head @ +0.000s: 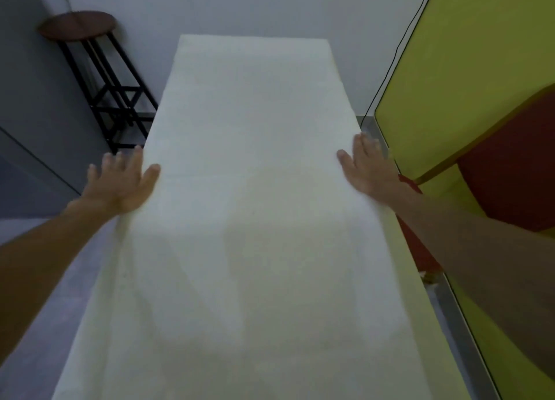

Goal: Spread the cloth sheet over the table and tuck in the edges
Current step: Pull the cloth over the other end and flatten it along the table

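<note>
A white cloth sheet (252, 165) lies flat over the whole long narrow table, from the near edge to the far end by the wall. The table itself is hidden under it. My left hand (123, 183) rests on the sheet's left edge, fingers spread and hanging over the side, thumb on top. My right hand (368, 165) lies flat on the right edge, fingers spread, thumb pointing inward. Neither hand grips the cloth. On the left side the sheet hangs down over the table's edge.
A tall black stool with a round brown seat (78, 27) stands at the far left, close to the table's side. A yellow-green padded panel (468, 78) with a dark red part (510, 171) runs along the right. A metal rail (450, 303) lies between it and the table.
</note>
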The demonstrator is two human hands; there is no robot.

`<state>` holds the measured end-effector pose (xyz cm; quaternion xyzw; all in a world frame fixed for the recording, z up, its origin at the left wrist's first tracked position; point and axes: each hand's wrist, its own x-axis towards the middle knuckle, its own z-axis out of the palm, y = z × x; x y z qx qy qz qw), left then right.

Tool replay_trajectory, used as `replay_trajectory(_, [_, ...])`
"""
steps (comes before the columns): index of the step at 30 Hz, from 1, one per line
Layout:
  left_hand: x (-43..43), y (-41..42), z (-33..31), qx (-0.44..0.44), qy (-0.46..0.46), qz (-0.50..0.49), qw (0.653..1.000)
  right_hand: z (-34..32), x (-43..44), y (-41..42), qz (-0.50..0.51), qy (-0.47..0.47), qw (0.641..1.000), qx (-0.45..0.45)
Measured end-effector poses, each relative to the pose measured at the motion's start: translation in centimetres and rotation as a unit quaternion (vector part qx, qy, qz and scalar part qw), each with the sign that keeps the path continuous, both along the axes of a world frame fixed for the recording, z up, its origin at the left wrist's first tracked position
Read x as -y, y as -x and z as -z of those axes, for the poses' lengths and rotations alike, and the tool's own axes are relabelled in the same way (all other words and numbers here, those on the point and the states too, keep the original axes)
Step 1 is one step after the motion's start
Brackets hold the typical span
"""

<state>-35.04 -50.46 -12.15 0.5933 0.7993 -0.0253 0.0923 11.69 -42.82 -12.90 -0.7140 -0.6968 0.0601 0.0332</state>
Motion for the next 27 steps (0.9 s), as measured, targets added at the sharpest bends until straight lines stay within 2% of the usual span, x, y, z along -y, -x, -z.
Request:
replay_trajectory(2, [-0.4, 0.6, -0.7, -0.021, -0.045, 0.012, 0.999, -0.7, -0.6, 0.3, 0.065, -0.028, 0.997, 0.02])
replay_trajectory(3, [-1.1, -0.6, -1.1, -0.021, -0.085, 0.053, 0.995, -1.1, -0.9, 1.8, 0.047, -0.048, 0.997, 0.028])
replay_trajectory(5, [-3.2, -5.2, -1.4, -0.005, -0.137, 0.155, 0.978, -1.4, -1.5, 6.4, -0.059, -0.057, 0.997, 0.005])
replay_trajectory(8, [-5.5, -13.6, -0.6, 0.054, -0.113, 0.187, 0.974, -1.1, -1.4, 13.9, -0.187, -0.024, 0.982, 0.006])
replay_trajectory(11, [-5.8, -16.3, 0.7, 0.076, -0.086, 0.203, 0.973, 0.0, -0.7, 15.4, -0.213, -0.006, 0.977, 0.023])
replay_trajectory(14, [-5.7, -11.2, 1.0, 0.025, -0.071, 0.211, 0.975, 0.3, -1.3, 9.5, -0.153, -0.006, 0.987, 0.04])
replay_trajectory(16, [-5.3, -6.0, 0.6, -0.009, -0.035, 0.145, 0.989, 0.2, -1.6, 3.8, -0.084, -0.005, 0.993, 0.084])
replay_trajectory(18, [-3.9, -2.3, -0.2, -0.029, -0.036, 0.09, 0.995, -0.6, -0.9, 0.7, 0.015, -0.006, 0.998, 0.059])
replay_trajectory(19, [-3.1, -2.0, -0.7, -0.031, -0.058, 0.087, 0.994, -1.1, 0.0, 1.0, 0.033, -0.026, 0.998, 0.039])
replay_trajectory(20, [-2.2, -2.8, -1.1, -0.026, -0.087, 0.097, 0.991, -1.4, 1.2, 2.6, 0.021, -0.047, 0.998, 0.023])
replay_trajectory(22, [0.1, -7.2, -2.0, 0.026, -0.12, 0.129, 0.984, -2.1, 4.6, 8.2, -0.071, -0.077, 0.994, 0.0])
replay_trajectory(25, [5.0, -15.0, -1.1, 0.105, -0.106, 0.196, 0.969, -0.2, 11.3, 15.8, -0.233, -0.064, 0.97, -0.018])
replay_trajectory(27, [7.9, -16.3, -0.4, 0.108, -0.067, 0.227, 0.966, 0.2, 13.9, 15.9, -0.246, -0.022, 0.969, -0.01])
